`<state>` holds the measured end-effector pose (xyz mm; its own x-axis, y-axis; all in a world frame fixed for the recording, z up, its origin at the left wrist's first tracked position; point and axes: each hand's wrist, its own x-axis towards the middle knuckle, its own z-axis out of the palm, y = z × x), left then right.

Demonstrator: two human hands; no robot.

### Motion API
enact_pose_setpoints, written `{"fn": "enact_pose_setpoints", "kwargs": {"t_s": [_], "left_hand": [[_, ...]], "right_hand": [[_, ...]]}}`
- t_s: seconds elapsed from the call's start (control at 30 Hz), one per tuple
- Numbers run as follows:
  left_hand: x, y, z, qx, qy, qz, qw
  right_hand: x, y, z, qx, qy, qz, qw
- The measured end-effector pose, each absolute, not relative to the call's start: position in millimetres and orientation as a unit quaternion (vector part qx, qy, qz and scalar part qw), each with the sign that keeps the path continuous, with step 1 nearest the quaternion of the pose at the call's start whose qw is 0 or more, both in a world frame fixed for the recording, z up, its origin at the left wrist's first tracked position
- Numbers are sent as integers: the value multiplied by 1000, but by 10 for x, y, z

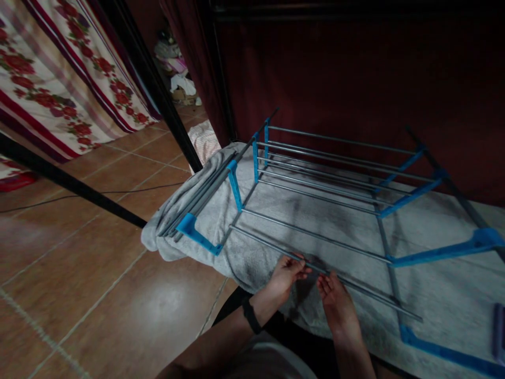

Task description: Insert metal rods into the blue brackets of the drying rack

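Observation:
A partly assembled rack of grey metal tubes and blue plastic brackets (235, 187) lies on a grey blanket (260, 266). My left hand (287, 273), with a dark band on its wrist, pinches the front metal tube (262, 243) of the rack near its middle. Just to the right is my right hand (335, 297), its fingers apart and slightly bent. Those fingertips are close beside the same tube; whether they touch it I cannot tell. The tube's right end sticks out past the rack's right side bar (389, 271).
Several loose grey tubes (205, 195) lie at the blanket's left end. Black frame posts (158, 84) rise on the left. A cable (130, 190) crosses the tiled floor (118, 295). Behind the rack hangs a dark red cloth (335, 79). A purple object (498, 334) shows at the right edge.

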<state>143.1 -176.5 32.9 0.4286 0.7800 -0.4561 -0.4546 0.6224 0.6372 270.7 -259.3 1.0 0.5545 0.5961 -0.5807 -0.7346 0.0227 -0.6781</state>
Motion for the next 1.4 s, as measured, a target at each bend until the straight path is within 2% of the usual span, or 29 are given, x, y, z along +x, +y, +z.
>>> {"fn": "enact_pose_setpoints", "kwargs": {"t_s": [0.53, 1.03, 1.4], "left_hand": [[1271, -1595, 271, 189, 411, 378, 808], [589, -908, 350, 115, 509, 476, 708], [204, -624, 492, 121, 578, 498, 635]], "right_hand": [[2693, -2597, 146, -503, 41, 445, 740], [3074, -2727, 159, -506, 77, 370, 775], [3389, -2889, 142, -491, 112, 302, 810]]}}
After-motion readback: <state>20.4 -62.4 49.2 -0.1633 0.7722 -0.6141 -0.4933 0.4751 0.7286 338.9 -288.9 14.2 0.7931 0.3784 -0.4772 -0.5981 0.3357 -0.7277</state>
